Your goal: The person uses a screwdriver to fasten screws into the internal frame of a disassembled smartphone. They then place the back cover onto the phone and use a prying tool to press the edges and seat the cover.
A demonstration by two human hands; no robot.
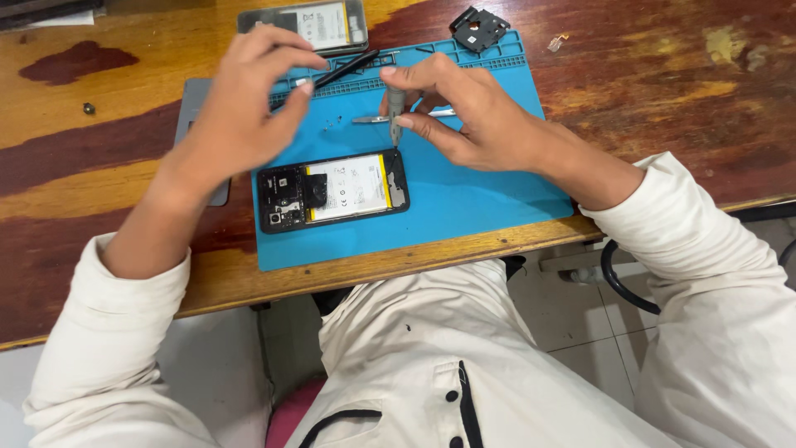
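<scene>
On the worn, glossy wooden table [124, 158] lies a blue rubbery mat [464, 199] with ridged slots. The left hand [240, 108] hovers loosely curled, holding nothing I can see. The opened phone [332, 191], its pale flat battery bared, lies on the mat. The right hand [464, 112] pinches a slim grey screwdriver [395, 116] upright just above the phone

Two phones [332, 190] [307, 25], one blue mat [464, 199], one tweezers [369, 119], one screwdriver [395, 112], two hands [240, 108] [464, 112].
</scene>
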